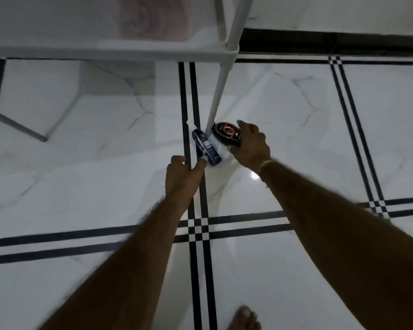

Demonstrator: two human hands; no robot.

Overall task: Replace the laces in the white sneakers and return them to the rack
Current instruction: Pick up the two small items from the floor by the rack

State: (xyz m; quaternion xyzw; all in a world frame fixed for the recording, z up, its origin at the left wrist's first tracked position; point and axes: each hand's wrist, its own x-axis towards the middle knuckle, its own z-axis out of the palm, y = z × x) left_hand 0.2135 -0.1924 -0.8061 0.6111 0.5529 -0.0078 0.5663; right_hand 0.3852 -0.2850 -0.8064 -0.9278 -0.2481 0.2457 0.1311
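No white sneakers show in the head view. A flat packet with a dark blue label and clear plastic lies on the floor against the rack's front leg. My left hand reaches to it, one straight finger touching its near edge and the other fingers loosely curled. To the right of the leg is a round black tin with a red mark on its lid. My right hand grips this tin, fingers over its far rim and thumb under its near side.
The white rack's lowest shelf crosses the top, with a blurred reddish thing on it. Another rack leg slants at the left. White marble floor with black stripes lies all round. My bare foot is at the bottom edge.
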